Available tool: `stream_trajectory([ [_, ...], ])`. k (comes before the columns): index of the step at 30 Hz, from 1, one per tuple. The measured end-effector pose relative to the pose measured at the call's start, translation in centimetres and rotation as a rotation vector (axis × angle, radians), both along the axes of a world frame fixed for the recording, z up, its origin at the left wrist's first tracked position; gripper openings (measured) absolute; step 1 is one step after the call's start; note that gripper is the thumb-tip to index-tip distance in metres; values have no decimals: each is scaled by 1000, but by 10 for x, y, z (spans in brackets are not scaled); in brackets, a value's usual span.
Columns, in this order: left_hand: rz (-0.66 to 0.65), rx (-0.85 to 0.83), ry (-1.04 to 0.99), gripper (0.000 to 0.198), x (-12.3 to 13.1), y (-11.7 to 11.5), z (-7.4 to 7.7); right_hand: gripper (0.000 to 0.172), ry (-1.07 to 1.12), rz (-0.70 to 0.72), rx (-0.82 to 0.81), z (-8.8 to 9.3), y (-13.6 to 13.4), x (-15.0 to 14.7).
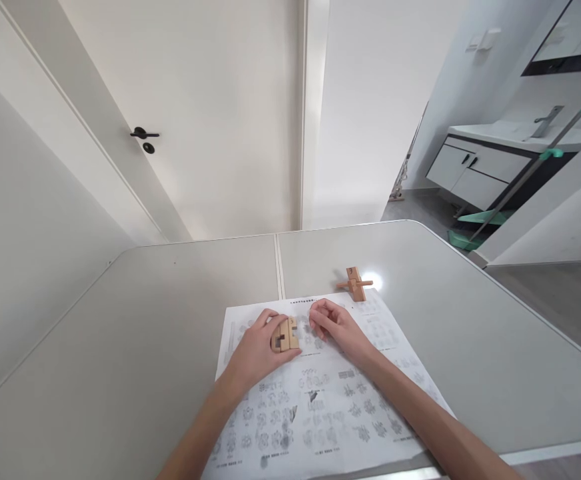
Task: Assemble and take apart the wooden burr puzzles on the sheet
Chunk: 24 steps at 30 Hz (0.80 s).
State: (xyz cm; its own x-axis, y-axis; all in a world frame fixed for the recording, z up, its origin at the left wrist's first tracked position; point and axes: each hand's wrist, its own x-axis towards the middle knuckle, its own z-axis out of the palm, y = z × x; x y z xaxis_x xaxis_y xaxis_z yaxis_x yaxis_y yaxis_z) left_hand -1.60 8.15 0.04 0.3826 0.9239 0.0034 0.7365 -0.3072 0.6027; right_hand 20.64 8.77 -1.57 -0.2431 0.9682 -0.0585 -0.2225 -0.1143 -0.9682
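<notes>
My left hand (260, 347) is closed around notched wooden puzzle pieces (285, 335), which sit side by side between thumb and fingers over the printed sheet. Just to the right, my right hand (334, 323) hovers near them with its fingers curled and pinched together; whether anything small is inside cannot be seen. Beyond the right hand stand other wooden puzzle pieces (355, 287), a flat block crossed by a thin rod, at the sheet's top right edge. The instruction sheet (330, 400) lies under both hands, covered in small diagrams, with a few torn spots.
The grey table (170, 320) has a seam running away from me and a raised pale rim. A closed door with a black handle (143, 134) stands behind it. At the right, a washbasin cabinet (480, 167) shows through a doorway.
</notes>
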Motion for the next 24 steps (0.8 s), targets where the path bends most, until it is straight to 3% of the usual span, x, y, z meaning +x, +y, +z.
stream_trajectory([
  [5,-34,18,-2,50,24,11,-3,33,-129,-36,101,-8,2,0],
  [10,-31,25,23,50,29,14,-3,26,-409,-149,277,-13,2,-1],
  [14,-72,22,-62,76,16,14,-3,21,-567,-152,427,-13,3,2],
  [17,-119,-4,-80,89,1,13,-5,38,-640,-61,466,-13,3,9],
  [21,-132,-14,-100,68,-15,13,-9,72,-746,70,467,-17,4,16],
  [24,-127,-17,-190,58,-18,13,-9,70,-784,97,487,-21,5,18],
])
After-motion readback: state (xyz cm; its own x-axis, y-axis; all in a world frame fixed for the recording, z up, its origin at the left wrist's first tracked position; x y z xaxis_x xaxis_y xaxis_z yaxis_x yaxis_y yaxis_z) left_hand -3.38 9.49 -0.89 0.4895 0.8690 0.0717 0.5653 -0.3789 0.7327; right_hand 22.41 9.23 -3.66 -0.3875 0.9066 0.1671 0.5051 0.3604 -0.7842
